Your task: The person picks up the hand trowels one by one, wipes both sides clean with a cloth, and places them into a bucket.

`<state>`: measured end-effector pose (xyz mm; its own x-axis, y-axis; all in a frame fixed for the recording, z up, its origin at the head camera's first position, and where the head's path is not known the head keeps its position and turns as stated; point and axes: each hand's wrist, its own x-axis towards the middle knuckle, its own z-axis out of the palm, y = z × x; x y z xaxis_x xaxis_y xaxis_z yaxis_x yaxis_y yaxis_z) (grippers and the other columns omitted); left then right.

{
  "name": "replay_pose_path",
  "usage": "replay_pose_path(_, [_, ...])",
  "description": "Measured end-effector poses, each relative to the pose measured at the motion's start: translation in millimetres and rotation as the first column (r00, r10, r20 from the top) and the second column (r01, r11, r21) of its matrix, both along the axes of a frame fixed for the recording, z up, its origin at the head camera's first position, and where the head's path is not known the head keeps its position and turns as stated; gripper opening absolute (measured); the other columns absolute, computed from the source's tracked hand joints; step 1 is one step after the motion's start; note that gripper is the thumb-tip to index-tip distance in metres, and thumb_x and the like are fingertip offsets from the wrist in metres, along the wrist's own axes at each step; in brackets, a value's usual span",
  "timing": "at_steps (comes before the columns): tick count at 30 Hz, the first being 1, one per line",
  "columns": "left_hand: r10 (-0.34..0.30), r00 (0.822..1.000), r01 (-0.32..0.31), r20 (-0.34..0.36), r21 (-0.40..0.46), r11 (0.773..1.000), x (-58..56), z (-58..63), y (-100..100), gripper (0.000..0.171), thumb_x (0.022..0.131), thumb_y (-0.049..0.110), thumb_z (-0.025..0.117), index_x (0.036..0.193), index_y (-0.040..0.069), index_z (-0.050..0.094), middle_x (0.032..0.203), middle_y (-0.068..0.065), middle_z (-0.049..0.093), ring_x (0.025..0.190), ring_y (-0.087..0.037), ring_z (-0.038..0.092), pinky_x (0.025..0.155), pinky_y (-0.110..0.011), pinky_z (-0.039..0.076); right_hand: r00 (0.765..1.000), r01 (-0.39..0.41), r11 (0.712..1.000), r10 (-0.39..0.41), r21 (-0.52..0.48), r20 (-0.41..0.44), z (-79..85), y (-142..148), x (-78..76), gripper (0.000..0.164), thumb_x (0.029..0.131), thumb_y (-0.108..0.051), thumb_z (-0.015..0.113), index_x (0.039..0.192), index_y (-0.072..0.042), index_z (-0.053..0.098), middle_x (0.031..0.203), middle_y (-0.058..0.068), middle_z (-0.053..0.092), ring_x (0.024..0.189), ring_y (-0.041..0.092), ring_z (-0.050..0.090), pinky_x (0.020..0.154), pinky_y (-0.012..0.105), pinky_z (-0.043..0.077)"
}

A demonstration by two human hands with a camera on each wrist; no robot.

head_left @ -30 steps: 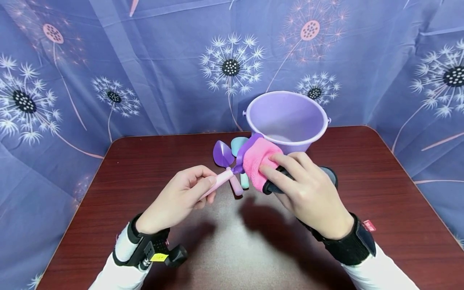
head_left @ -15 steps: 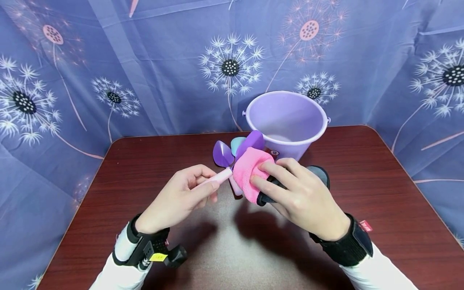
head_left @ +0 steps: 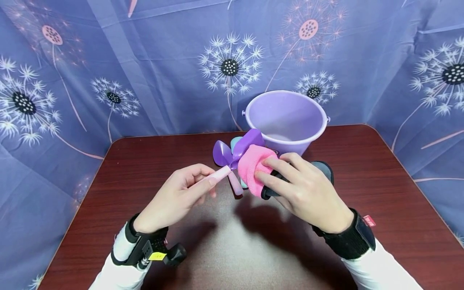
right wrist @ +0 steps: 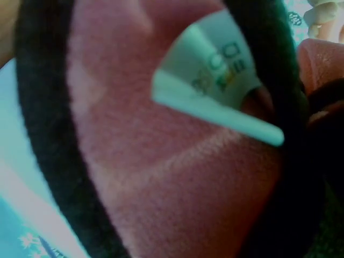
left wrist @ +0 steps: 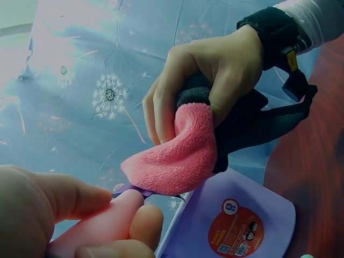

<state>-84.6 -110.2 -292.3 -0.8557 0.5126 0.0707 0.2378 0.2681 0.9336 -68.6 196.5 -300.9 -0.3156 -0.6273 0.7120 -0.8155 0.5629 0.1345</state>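
Left hand sensibly pinches a light-looking purple plastic shovel by its pink handle, right hand gripping soft-looking pink fleecy cloth.

A fuzzy pink cloth touches a slanted, pink-handled purple shovel.

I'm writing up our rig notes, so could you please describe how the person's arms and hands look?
The left hand and right hand are bare, below white sleeves. Each wrist wears a black strap with a small black device and a yellow label, the right ones showing in the left wrist view. The right strap also has a red tag with pale lettering.
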Motion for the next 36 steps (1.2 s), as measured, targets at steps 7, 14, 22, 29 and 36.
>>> replay_pose_path(7, [0.002, 1.0, -0.002, -0.009, -0.002, 1.0, 0.7, 1.4, -1.0, 0.013, 0.109, 0.028, 0.063, 0.106, 0.018, 0.072, 0.079, -0.008, 0.065, 0.057, -0.019, 0.048, 0.053, -0.03, 0.038, 0.995, 0.074, 0.997, -0.072, -0.02, 0.064, -3.0, 12.0, -4.5, 0.034, 0.095, -0.011, 0.066, 0.128, -0.008, 0.073, 0.125, 0.018, 0.069, 0.099, 0.041, 0.06, 0.083, 0.048, 0.053])
replay_pose_path(14, [-0.018, 1.0, 0.018, -0.006, 0.041, 0.999, 1.6, 3.6, -4.6, 0.01, 0.109, 0.019, 0.061, 0.109, 0.014, 0.07, 0.077, -0.007, 0.065, 0.056, -0.017, 0.045, 0.052, -0.03, 0.037, 0.989, 0.148, 0.986, -0.145, -0.082, 0.041, 0.0, 17.1, -7.1, 0.027, 0.103, -0.014, 0.059, 0.125, -0.007, 0.074, 0.121, 0.018, 0.068, 0.102, 0.042, 0.061, 0.084, 0.05, 0.055])
replay_pose_path(22, [-0.039, 0.999, 0.039, 0.002, 0.112, 0.993, 2.1, 5.2, -5.0, 0.009, 0.109, 0.011, 0.06, 0.111, 0.009, 0.068, 0.078, -0.01, 0.064, 0.055, -0.019, 0.045, 0.05, -0.029, 0.037, 0.974, 0.218, 0.967, -0.208, -0.133, 0.085, -3.0, 23.5, -7.7, 0.029, 0.099, -0.013, 0.064, 0.126, -0.008, 0.074, 0.12, 0.018, 0.068, 0.101, 0.044, 0.059, 0.083, 0.053, 0.054])
replay_pose_path(29, [-0.035, 0.999, 0.034, 0.009, 0.129, 0.991, 3.3, 7.0, -3.9, 0.009, 0.109, 0.014, 0.06, 0.111, 0.008, 0.067, 0.078, -0.011, 0.063, 0.054, -0.02, 0.042, 0.048, -0.031, 0.034, 0.958, 0.277, 0.949, -0.26, -0.148, 0.123, -5.3, 24.9, -6.8, 0.039, 0.091, -0.007, 0.074, 0.13, -0.01, 0.072, 0.121, 0.018, 0.067, 0.102, 0.043, 0.058, 0.078, 0.056, 0.055])
replay_pose_path(36, [-0.031, 1.0, 0.031, 0.003, 0.137, 0.99, 3.9, 7.5, -3.3, 0.01, 0.109, 0.014, 0.06, 0.111, 0.007, 0.067, 0.077, -0.011, 0.063, 0.053, -0.019, 0.041, 0.047, -0.032, 0.032, 0.955, 0.276, 0.952, -0.256, -0.13, 0.149, -6.7, 21.7, -6.0, 0.039, 0.09, -0.007, 0.077, 0.129, -0.01, 0.072, 0.121, 0.017, 0.067, 0.105, 0.043, 0.058, 0.084, 0.056, 0.055])
